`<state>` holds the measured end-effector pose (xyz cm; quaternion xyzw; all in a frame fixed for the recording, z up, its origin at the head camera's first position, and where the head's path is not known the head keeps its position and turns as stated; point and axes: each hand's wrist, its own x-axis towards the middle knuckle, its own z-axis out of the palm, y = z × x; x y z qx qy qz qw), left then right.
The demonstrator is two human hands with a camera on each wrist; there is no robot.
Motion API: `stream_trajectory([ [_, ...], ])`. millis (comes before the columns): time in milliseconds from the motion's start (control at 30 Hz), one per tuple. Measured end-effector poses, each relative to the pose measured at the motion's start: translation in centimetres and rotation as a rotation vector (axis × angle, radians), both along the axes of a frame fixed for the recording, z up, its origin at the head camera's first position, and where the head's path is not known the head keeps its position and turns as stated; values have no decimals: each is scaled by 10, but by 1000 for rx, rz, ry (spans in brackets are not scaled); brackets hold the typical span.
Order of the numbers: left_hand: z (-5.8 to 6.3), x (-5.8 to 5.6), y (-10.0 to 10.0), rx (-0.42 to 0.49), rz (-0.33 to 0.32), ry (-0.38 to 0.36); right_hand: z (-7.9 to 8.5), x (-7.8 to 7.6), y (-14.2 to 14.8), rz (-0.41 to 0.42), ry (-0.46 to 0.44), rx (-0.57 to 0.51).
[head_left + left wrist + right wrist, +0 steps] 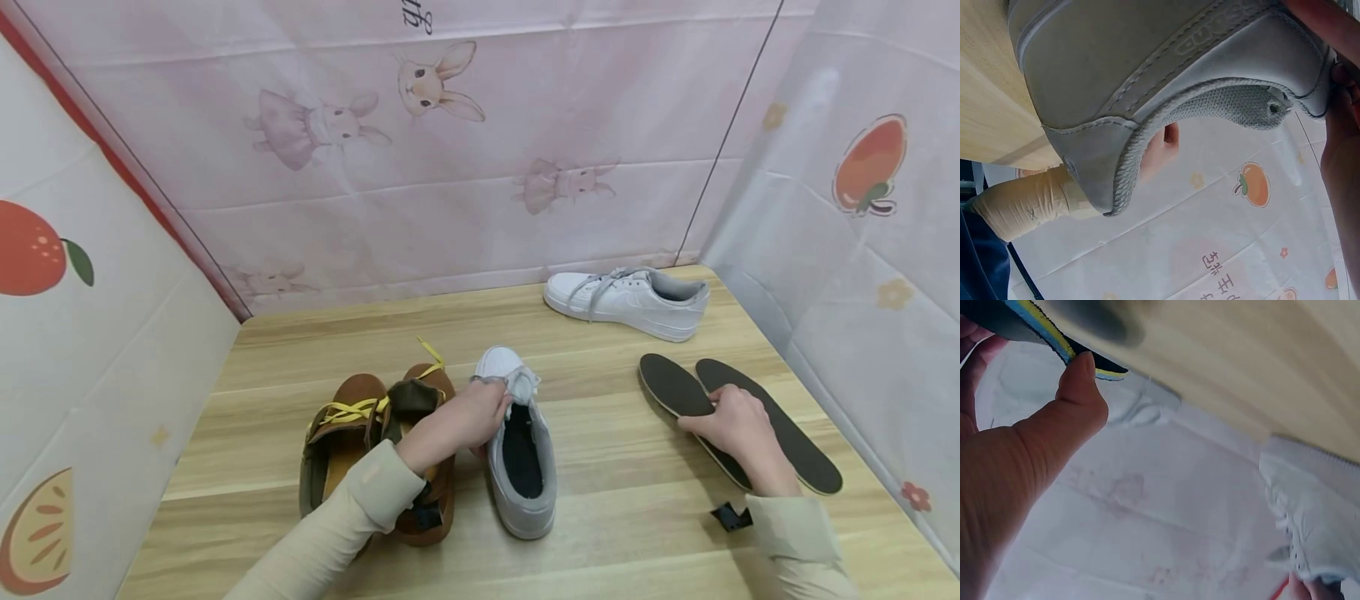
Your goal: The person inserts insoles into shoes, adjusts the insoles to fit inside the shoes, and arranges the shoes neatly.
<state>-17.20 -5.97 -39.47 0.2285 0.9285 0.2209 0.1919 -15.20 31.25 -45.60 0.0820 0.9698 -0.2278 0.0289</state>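
A white sneaker with a grey collar and dark inside stands mid-table, toe away from me. My left hand grips it by the tongue and laces; the left wrist view shows the sneaker's side up close. To the right, my right hand pinches the nearer of two black insoles, thumb on its near edge. In the right wrist view this insole shows blue and yellow layers along its edge, under my thumb. The second insole lies on the table beside it.
Left of the sneaker, partly behind my left arm, stands a pair of brown shoes with yellow laces. Another white sneaker with grey laces rests near the back edge. Printed cloth walls enclose the wooden table.
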Motion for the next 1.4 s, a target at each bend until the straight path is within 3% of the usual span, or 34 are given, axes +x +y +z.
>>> stream_trajectory([
  [700,1,1,0,-4,-7,20,69,29,-56,44,131,-92],
  [1100,1,1,0,-12,8,3,79,39,-101,184,269,-184],
  [1400,1,-1,0,-29,9,-4,82,51,-134,278,310,-199],
])
